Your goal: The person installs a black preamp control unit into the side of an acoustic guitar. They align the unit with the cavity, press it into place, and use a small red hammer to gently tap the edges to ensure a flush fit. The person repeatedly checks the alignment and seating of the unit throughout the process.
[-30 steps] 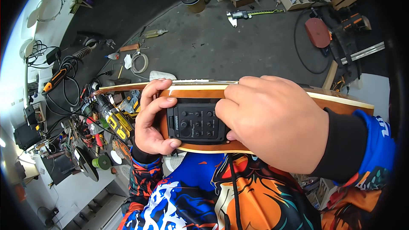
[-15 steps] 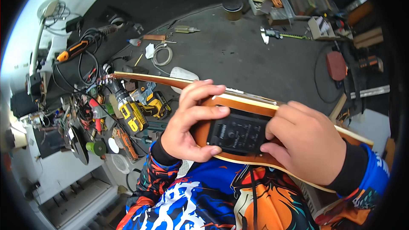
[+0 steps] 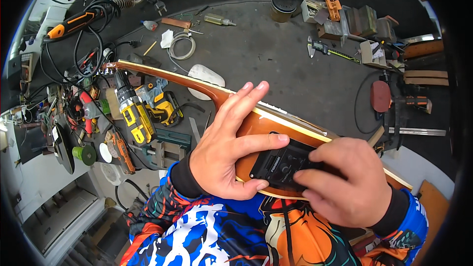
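An acoustic guitar [image 3: 249,130] lies tilted across my lap, its brown side facing up and its neck pointing to the upper left. A black preamp panel [image 3: 281,165] with small controls is set in that side. My left hand [image 3: 224,150] is spread over the guitar side, index finger and thumb at the panel's left end, other fingers reaching past the cream binding. Over the panel's right end is my right hand [image 3: 345,180], with bent, separated fingers; two fingertips touch the panel. The hand hides that end, and its thumb is partly covered.
A yellow cordless drill [image 3: 135,118] and other tools crowd the left of the dark bench [image 3: 276,64]. A computer mouse-like white object [image 3: 207,80] lies behind the guitar neck. Calipers [image 3: 332,50], small boxes [image 3: 372,55] and a red sanding block [image 3: 380,96] are at the right.
The guitar has tilted, its right end lower toward me. My right hand has shifted left and down onto the panel, fingers spreading from a closer pinch. My left fingers have straightened.
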A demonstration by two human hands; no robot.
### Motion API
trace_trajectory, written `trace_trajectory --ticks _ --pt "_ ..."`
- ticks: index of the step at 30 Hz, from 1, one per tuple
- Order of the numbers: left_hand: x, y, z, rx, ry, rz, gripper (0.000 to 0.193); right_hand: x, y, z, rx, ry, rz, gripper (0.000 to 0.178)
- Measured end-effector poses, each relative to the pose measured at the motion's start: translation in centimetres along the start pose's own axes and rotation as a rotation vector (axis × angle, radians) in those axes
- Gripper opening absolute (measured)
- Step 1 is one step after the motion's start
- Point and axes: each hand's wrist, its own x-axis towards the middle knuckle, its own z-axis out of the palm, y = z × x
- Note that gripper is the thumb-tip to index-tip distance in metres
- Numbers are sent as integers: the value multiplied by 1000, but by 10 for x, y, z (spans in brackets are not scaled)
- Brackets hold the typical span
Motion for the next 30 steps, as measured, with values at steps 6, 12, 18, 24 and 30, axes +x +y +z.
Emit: trace_trajectory --ticks 6,12,18,24,30 --pt "-1 -9 0 64 -36 54 62 6 -5 4 -178 -95 -165 32" --pt "-2 -10 0 70 -29 59 63 5 -7 3 -219 -147 -156 37" --pt "-2 -9 0 64 -27 51 69 4 -8 6 -239 -161 -185 42" --pt "1 -3 2 -3 8 8 74 1 -12 9 -168 -148 -168 45" --pt "0 -4 1 29 -10 32 71 4 -13 9 -111 -181 -164 46"
